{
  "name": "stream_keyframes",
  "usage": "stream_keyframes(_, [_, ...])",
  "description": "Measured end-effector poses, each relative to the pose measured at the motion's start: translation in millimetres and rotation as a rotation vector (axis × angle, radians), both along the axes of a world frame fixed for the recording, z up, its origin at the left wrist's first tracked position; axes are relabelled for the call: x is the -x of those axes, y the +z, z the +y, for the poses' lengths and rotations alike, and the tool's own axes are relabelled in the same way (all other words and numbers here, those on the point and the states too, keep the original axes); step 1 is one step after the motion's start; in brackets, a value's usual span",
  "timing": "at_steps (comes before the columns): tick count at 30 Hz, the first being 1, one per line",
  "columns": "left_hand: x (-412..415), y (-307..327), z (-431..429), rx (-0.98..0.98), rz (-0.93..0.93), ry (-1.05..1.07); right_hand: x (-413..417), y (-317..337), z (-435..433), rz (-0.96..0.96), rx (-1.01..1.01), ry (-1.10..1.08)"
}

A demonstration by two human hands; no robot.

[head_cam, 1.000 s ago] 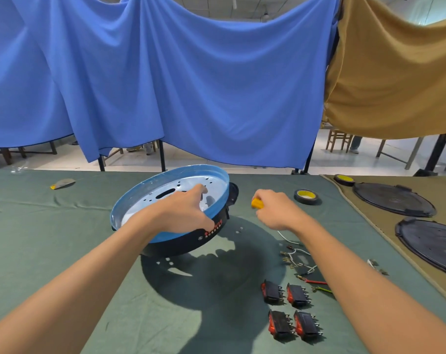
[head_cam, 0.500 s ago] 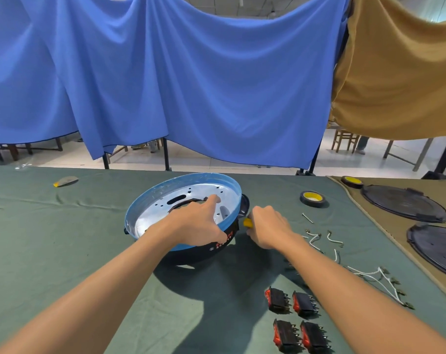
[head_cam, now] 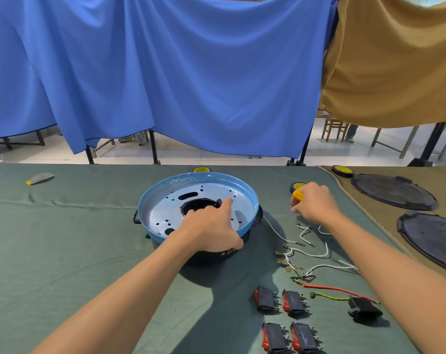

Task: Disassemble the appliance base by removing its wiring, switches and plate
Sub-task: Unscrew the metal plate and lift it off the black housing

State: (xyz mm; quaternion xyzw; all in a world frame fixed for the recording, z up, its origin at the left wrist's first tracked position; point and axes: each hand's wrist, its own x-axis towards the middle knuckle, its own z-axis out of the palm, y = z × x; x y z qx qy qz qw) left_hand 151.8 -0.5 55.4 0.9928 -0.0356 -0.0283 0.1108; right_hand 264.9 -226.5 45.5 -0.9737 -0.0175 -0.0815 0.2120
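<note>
Head view: the appliance base (head_cam: 145,208) lies flat mid-tabletop (head_cam: 63,251), with open cloth to its left and wires (head_cam: 316,255) and switches (head_cam: 280,318) to its right. The left hand (head_cam: 211,226) grips its near rim. The right hand (head_cam: 313,203) clasps a yellow handle (head_cam: 298,194). Earlier the base was tilted, with the right hand against it.

Makeshift workshop station. My cloth-covered surface (head_cam: 63,251) carries sorted switches (head_cam: 266,300) and wires (head_cam: 316,255). Blue drapes (head_cam: 165,72) and a tan drape (head_cam: 395,60) hang as partitions. Beyond, tiled floor (head_cam: 216,157) and a stool (head_cam: 334,129).

Blue-rimmed base (head_cam: 150,200), silver plate (head_cam: 163,213) — 4 black-and-red switches (head_cam: 284,320), white wires (head_cam: 311,255), green cloth (head_cam: 63,238).
</note>
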Motion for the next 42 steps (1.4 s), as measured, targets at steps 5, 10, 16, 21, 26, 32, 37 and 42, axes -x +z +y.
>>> stream_keyframes(5, [-2.6,-1.5,2.1,0.005,0.019,0.011,-3.2,-14.7,4.1,-0.004,0.023,-0.022])
stream_keyframes(10, [-2.4,-1.4,1.4,-0.008,0.039,0.015,-4.6,-17.6,4.0,-0.018,0.07,-0.063])
stream_keyframes(16, [-3.0,-0.5,3.2,0.008,0.062,0.017,9.4,-8.0,7.0,-0.025,0.131,-0.068])
stream_keyframes(21, [-3.6,15.2,20.4,0.099,0.265,0.012,44.1,24.0,34.6,0.028,-0.039,0.11])
stream_keyframes(26, [8.3,24.8,41.0,0.016,0.257,0.011,92.0,42.9,70.8,0.191,0.039,0.298])
stream_keyframes(32, [17.6,14.2,41.3,-0.023,0.105,-0.022,111.6,45.1,85.9,0.199,-0.03,0.196])
stream_keyframes(37, [25.8,23.3,45.6,-0.043,0.185,-0.152,97.6,44.0,84.3,0.239,-0.16,0.15])
stream_keyframes(42, [38.5,20.1,45.6,0.037,0.178,-0.163,99.1,36.5,90.3,0.184,-0.105,0.129])
